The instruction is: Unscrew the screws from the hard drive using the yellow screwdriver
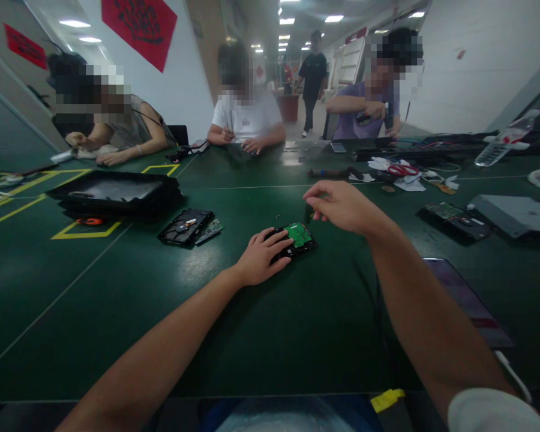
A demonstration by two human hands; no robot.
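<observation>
A hard drive (299,235) with a green circuit board lies on the dark green table in front of me. My left hand (263,259) holds it against the tabletop, its fingers spread across the left part and the thumb along the near edge. Above the drive's right side, my right hand (335,206) pinches a small screwdriver (308,213) with a dark handle. The thin shaft points down at the board; whether its tip touches a screw cannot be made out. Tiny screws (278,216) rest just beyond the drive.
Left of the drive lie another hard drive (184,228) and a loose circuit board (210,231), with stacked black trays (117,191) behind. On the right are an opened drive (454,221), a grey metal box (517,215) and a phone (465,300). Several people are across the table.
</observation>
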